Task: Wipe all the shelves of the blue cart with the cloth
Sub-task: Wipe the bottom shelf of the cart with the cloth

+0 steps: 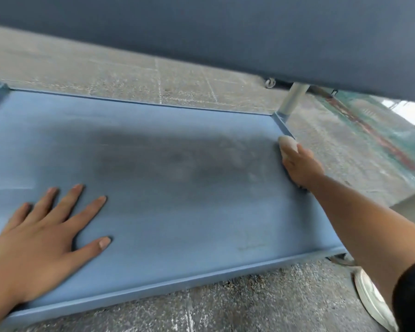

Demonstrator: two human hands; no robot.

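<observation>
The blue cart's bottom shelf [168,212] fills the view, a flat tray with a low rim and a dark smudged patch in its middle. My left hand [43,238] rests flat on the near left part of it, fingers spread and straight. My right hand [300,166] reaches to the far right rim and grips a pale cloth [288,142], whose bunched end sticks out past my fingers against the rim. The shelf above [249,32] hangs over the top of the view.
A grey metal cart leg [291,99] stands at the far right corner. Speckled concrete floor [225,305] lies around the cart. A white shoe [369,295] is on the floor at the near right, beside a caster [339,259].
</observation>
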